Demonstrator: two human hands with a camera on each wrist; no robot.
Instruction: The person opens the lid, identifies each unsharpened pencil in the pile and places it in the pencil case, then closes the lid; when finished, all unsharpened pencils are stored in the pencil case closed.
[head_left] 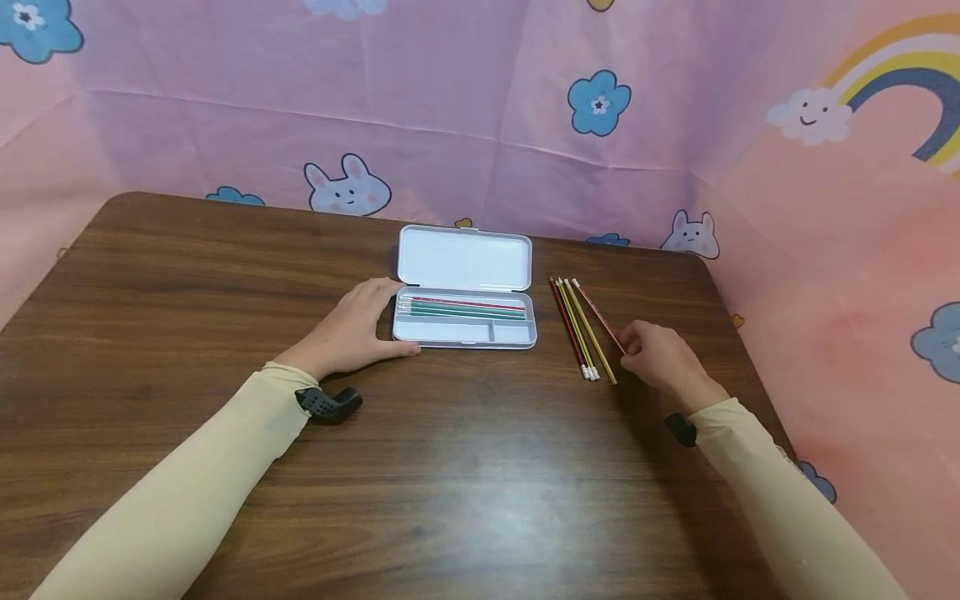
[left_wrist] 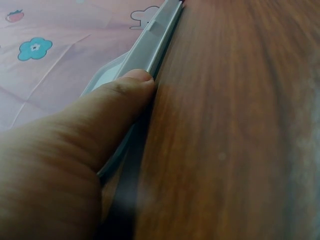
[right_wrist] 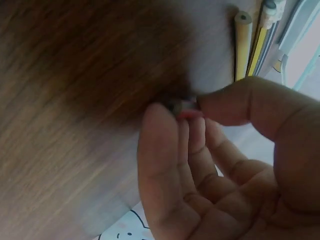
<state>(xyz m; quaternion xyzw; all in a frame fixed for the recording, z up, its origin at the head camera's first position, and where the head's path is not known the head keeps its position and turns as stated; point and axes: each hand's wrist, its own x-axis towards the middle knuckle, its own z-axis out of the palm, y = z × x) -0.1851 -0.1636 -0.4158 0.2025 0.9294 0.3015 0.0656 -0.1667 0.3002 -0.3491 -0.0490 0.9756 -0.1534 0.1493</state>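
A white pencil case (head_left: 453, 334) lies with its lid (head_left: 465, 258) raised at the middle of the table. Several green pencils (head_left: 465, 310) and a red one rest in its long rear compartment. My left hand (head_left: 352, 329) holds the case's left end, fingers at the rear corner and thumb along the front edge; the left wrist view shows that thumb (left_wrist: 120, 92) against the front wall. My right hand (head_left: 660, 358) pinches the near end of a red patterned pencil (head_left: 597, 316) between thumb and fingertips. Beside it lie several loose yellow and red pencils (head_left: 581, 333).
The brown wood-grain table (head_left: 450, 467) carries everything. Behind it and at the right hangs a pink and purple printed cloth (head_left: 465, 108). A dark strap (head_left: 330, 404) is on the left wrist, another (head_left: 681, 429) on the right.
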